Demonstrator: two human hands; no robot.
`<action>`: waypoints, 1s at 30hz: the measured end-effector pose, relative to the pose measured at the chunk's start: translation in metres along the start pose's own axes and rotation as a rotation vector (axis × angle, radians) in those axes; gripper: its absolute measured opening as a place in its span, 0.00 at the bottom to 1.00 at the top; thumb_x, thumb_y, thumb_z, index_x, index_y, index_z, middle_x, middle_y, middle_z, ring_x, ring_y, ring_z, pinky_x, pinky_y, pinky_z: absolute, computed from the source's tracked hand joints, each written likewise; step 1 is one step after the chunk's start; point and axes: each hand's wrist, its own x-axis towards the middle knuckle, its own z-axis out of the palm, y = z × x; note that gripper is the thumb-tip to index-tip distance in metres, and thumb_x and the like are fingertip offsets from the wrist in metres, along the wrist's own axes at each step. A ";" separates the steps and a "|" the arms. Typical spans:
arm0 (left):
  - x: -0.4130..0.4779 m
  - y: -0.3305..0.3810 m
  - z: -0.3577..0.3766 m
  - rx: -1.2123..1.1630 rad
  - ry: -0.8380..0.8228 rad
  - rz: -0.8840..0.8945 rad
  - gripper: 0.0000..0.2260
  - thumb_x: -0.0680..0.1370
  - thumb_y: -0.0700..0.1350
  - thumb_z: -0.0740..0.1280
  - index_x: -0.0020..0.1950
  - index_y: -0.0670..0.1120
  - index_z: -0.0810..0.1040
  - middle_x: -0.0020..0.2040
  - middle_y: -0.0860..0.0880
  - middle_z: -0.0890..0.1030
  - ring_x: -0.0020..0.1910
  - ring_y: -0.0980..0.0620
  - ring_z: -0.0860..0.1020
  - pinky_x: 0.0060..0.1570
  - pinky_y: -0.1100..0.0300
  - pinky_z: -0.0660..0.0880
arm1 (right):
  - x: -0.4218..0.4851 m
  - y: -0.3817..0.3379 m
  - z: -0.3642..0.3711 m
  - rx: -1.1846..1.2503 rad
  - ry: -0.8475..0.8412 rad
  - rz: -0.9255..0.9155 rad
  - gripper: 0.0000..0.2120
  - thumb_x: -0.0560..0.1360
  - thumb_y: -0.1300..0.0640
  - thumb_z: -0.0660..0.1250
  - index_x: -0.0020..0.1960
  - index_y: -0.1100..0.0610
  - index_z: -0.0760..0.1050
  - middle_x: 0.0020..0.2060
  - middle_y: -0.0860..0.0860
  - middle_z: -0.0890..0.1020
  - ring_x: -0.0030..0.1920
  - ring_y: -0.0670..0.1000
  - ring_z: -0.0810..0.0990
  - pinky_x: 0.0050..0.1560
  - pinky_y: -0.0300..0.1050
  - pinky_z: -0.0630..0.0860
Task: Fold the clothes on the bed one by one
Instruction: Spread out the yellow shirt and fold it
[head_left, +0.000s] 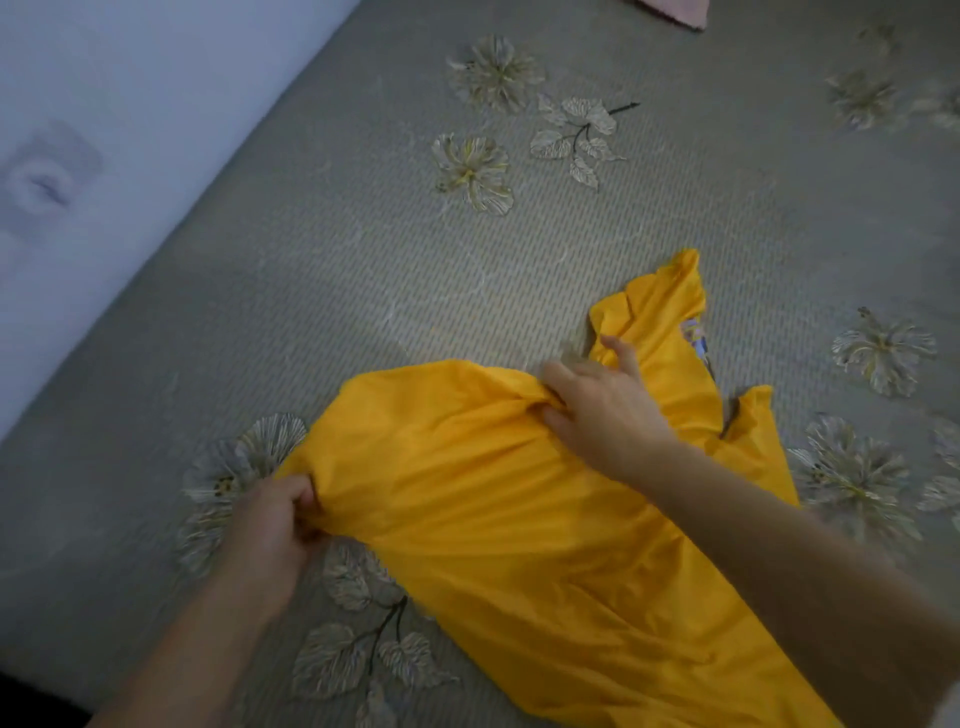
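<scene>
A bright yellow garment (483, 493) lies crumpled across the lower middle of the bed, stretching from the centre toward the bottom right. My left hand (270, 525) grips its left edge in a fist. My right hand (602, 405) clutches a bunched fold at the garment's upper edge, with the fingers curled into the cloth. A sleeve or collar part with a small printed patch (693, 332) sticks up beyond my right hand.
The bed (363, 270) is covered by a grey woven sheet with flower prints. A pale wall (104, 104) runs along the bed's left side. A corner of pink cloth (675, 10) shows at the top edge.
</scene>
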 end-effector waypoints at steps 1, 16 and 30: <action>0.001 -0.002 -0.003 0.219 0.117 0.069 0.07 0.70 0.34 0.60 0.44 0.43 0.73 0.41 0.45 0.73 0.41 0.47 0.73 0.42 0.48 0.75 | -0.018 -0.006 -0.001 0.010 0.097 -0.086 0.08 0.73 0.54 0.66 0.50 0.57 0.76 0.43 0.53 0.81 0.48 0.55 0.81 0.65 0.56 0.57; -0.061 -0.031 0.080 1.546 -0.762 1.153 0.08 0.72 0.53 0.62 0.37 0.51 0.65 0.39 0.50 0.78 0.47 0.51 0.77 0.64 0.53 0.70 | -0.072 0.031 -0.010 -0.207 -0.335 -0.120 0.32 0.72 0.52 0.65 0.73 0.45 0.57 0.59 0.48 0.71 0.63 0.53 0.65 0.70 0.61 0.49; -0.107 -0.018 0.056 1.055 -0.947 0.555 0.11 0.67 0.44 0.62 0.42 0.55 0.81 0.33 0.60 0.78 0.34 0.63 0.74 0.37 0.68 0.69 | -0.062 0.031 -0.022 -0.128 -0.094 0.194 0.12 0.73 0.56 0.61 0.56 0.50 0.72 0.49 0.48 0.73 0.58 0.53 0.73 0.58 0.53 0.62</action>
